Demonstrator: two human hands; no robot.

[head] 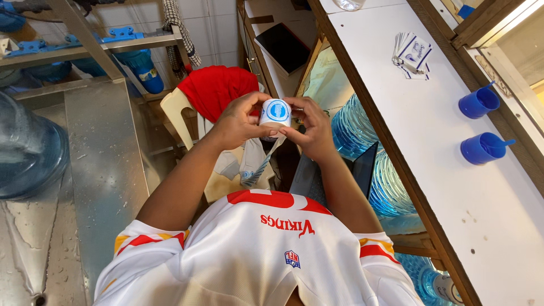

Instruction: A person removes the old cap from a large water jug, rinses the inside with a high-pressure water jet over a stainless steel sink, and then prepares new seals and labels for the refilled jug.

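Both my hands are raised in front of my chest around a small white roll [275, 113] with a round blue-and-white label on its face. My left hand [241, 121] grips the roll's left side with thumb and fingers. My right hand [312, 128] pinches its right side, fingertips touching the edge of the label. A thin strip hangs down from the roll toward my shirt.
A white counter [447, 164] runs along the right with two blue cups [479, 102] [484, 148] and a stack of small cards [412, 54]. Blue water jugs [357, 130] sit below it, another [28, 150] at left on a metal table [105, 164]. A chair with red cloth [218, 88] stands ahead.
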